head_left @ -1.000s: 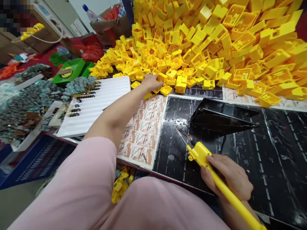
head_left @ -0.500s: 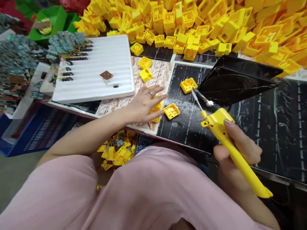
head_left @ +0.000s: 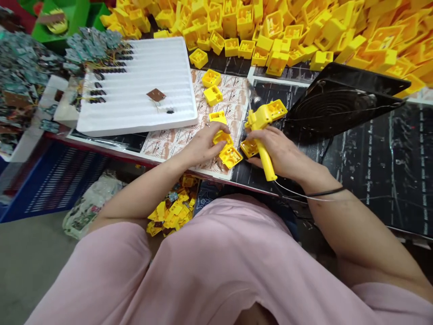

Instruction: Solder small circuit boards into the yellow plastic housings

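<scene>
Our left hand (head_left: pixel 204 146) lies palm down, fingers gently curved; our right hand (head_left: pixel 282 155) curls closed, just beside it; our left forearm (head_left: pixel 145 194) and right forearm (head_left: pixel 341 221) angle inward, bringing both hands close together.

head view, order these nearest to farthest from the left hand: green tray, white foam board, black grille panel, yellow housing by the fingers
From the left hand, in the head view:
1. Yellow plastic housing, just past the fingertips, on the printed paper sheet.
2. White foam board, up and to the left of the hand.
3. Black grille panel, off to the right.
4. Green plastic tray, at the far top left.
</scene>
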`<state>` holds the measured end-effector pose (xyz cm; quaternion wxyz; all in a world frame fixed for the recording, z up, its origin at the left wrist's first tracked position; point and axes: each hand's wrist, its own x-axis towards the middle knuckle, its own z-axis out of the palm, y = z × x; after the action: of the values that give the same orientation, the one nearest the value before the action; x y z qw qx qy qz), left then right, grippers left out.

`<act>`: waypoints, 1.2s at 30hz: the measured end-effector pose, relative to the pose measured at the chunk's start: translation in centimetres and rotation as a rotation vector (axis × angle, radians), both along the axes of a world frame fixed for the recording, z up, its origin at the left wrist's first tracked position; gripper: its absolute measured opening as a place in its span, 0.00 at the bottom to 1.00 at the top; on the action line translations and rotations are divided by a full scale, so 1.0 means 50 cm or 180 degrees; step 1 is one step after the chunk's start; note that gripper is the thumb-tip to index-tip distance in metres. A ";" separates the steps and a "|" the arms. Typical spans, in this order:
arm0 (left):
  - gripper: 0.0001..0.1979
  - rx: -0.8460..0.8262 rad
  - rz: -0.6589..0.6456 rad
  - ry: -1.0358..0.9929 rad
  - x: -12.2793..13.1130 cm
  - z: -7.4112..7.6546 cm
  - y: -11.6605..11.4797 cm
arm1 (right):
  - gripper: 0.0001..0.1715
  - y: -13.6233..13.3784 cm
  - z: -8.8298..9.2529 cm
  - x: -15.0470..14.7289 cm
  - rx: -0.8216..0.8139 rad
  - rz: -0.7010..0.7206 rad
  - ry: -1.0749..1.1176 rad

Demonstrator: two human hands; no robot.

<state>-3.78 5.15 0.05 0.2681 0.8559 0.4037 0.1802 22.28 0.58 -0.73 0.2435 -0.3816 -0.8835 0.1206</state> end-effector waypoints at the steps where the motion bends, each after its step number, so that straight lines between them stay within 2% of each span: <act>1: 0.17 -0.0039 0.0039 0.0020 -0.007 0.001 0.001 | 0.26 0.005 -0.004 0.000 -0.0076 0.0041 -0.0102; 4: 0.19 0.0001 0.0005 0.0353 -0.039 0.005 -0.009 | 0.24 -0.010 -0.004 0.005 0.0030 -0.0098 -0.0377; 7: 0.20 0.0544 -0.0206 0.0699 -0.060 0.013 -0.032 | 0.23 -0.053 0.003 0.012 0.0388 -0.0356 -0.0563; 9: 0.21 0.0857 -0.0511 0.0816 -0.056 0.020 -0.047 | 0.21 -0.079 0.003 0.013 0.0591 -0.0499 -0.0541; 11: 0.25 0.0929 -0.0912 0.0939 -0.038 0.026 -0.056 | 0.21 -0.099 -0.002 0.012 0.0707 -0.0590 -0.0419; 13: 0.27 0.0920 -0.1063 0.1145 -0.012 0.032 -0.061 | 0.23 -0.113 -0.010 0.011 0.0716 -0.0632 -0.0258; 17: 0.29 0.1186 -0.0454 0.1707 0.049 0.033 -0.077 | 0.25 -0.136 -0.018 0.017 0.0779 -0.0915 0.0036; 20: 0.32 0.1288 -0.0485 0.1766 0.076 0.028 -0.089 | 0.29 -0.148 -0.019 0.027 0.0864 -0.1121 0.0094; 22: 0.30 0.1253 -0.0529 0.1571 0.068 0.028 -0.086 | 0.29 -0.151 -0.024 0.033 0.0850 -0.1143 0.0058; 26: 0.28 0.1108 -0.0002 0.1120 -0.018 0.049 -0.059 | 0.30 -0.145 -0.039 0.039 0.0768 -0.1122 0.0100; 28: 0.28 0.0903 0.0018 0.1101 -0.063 0.059 -0.055 | 0.32 -0.138 -0.041 0.039 0.0715 -0.1045 0.0153; 30: 0.30 0.0760 -0.0006 0.1235 -0.084 0.058 -0.063 | 0.34 -0.126 -0.038 0.034 0.0667 -0.0950 0.0185; 33: 0.38 0.0833 0.0346 0.1555 -0.065 0.037 -0.080 | 0.35 -0.098 -0.030 0.018 0.0687 -0.0738 0.0177; 35: 0.37 0.0887 0.0466 0.1741 -0.039 0.024 -0.080 | 0.32 -0.079 -0.028 0.003 0.0742 -0.0528 0.0148; 36: 0.34 0.0873 0.0385 0.1792 -0.028 0.022 -0.076 | 0.30 -0.073 -0.028 -0.003 0.0753 -0.0427 0.0131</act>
<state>-5.17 1.36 1.13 0.0167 0.8748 0.4842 0.0046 22.12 -3.05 -2.14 0.3124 -0.4058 -0.8589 0.0069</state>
